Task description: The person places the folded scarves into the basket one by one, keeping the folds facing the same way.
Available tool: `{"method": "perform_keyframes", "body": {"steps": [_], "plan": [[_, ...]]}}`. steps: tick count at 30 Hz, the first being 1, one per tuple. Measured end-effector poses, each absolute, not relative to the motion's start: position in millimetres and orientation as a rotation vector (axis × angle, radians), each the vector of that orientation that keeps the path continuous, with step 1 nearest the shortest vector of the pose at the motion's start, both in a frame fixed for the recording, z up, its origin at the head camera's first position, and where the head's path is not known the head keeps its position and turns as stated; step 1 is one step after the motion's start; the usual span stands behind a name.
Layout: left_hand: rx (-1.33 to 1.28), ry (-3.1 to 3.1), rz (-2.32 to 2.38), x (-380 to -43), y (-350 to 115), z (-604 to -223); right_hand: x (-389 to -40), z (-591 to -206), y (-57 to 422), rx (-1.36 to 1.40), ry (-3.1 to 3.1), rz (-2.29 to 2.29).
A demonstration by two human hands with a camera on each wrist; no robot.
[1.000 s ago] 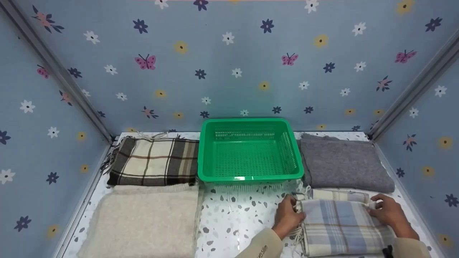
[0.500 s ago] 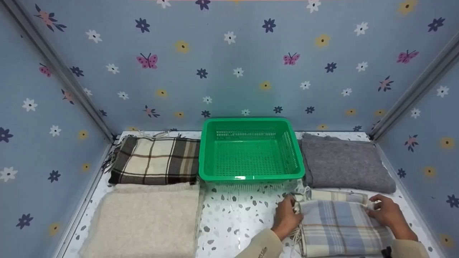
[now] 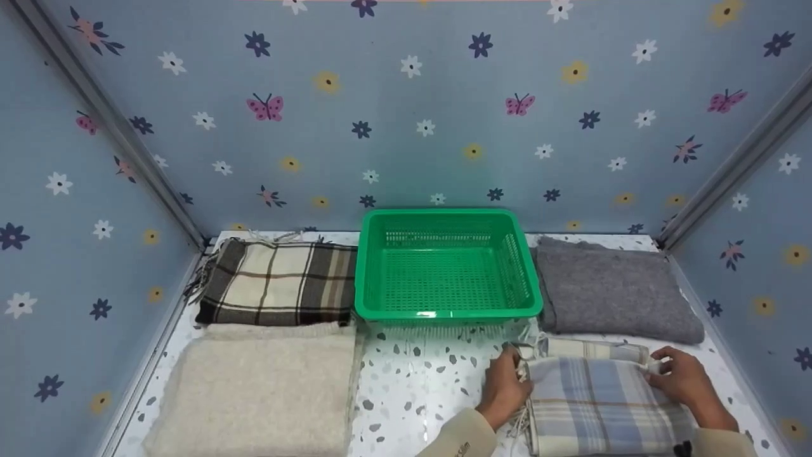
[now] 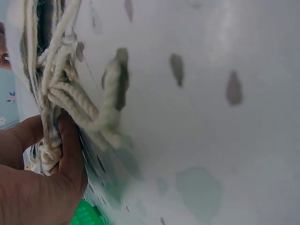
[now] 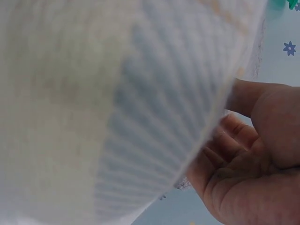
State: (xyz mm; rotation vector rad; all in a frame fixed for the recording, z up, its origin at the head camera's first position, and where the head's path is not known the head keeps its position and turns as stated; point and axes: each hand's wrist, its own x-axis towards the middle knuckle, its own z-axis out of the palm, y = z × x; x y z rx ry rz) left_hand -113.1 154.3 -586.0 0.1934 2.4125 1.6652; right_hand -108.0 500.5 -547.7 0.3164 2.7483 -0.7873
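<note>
A folded blue and cream plaid scarf [image 3: 602, 403] with knotted fringe lies at the front right. My left hand [image 3: 505, 384] pinches its left edge near the far corner. In the left wrist view, thumb and fingers close around the cream fringe [image 4: 50, 152], with loose twisted strands above them. On the other side, my right hand [image 3: 682, 381] grips the far right corner between thumb and fingers. The right wrist view has the plaid cloth [image 5: 159, 117] bulging close to the camera and covering part of the fingertips. Behind the top fold, a strip of the same cloth shows.
A green plastic basket [image 3: 449, 313] stands at the back centre. Right of it lies a folded grey scarf [image 3: 618, 292]. On the left are a folded black, brown and cream plaid scarf [image 3: 279, 282] and a folded beige one [image 3: 260, 387]. Flower-patterned walls [image 3: 419, 95] enclose three sides.
Both hands keep hold of the plaid scarf, which has shifted slightly left and towards me. The head view has turned a little; the basket and other scarves stay in place.
</note>
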Motion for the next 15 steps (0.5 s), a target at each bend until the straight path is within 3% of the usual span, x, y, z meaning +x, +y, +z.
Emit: {"method": "perform_keyframes", "body": {"steps": [15], "plan": [[0.193, 2.377, 1.643, -109.5, 148.3, -589.2, -104.7, -550.6, 496.4, 0.315, 2.731, -0.784]]}}
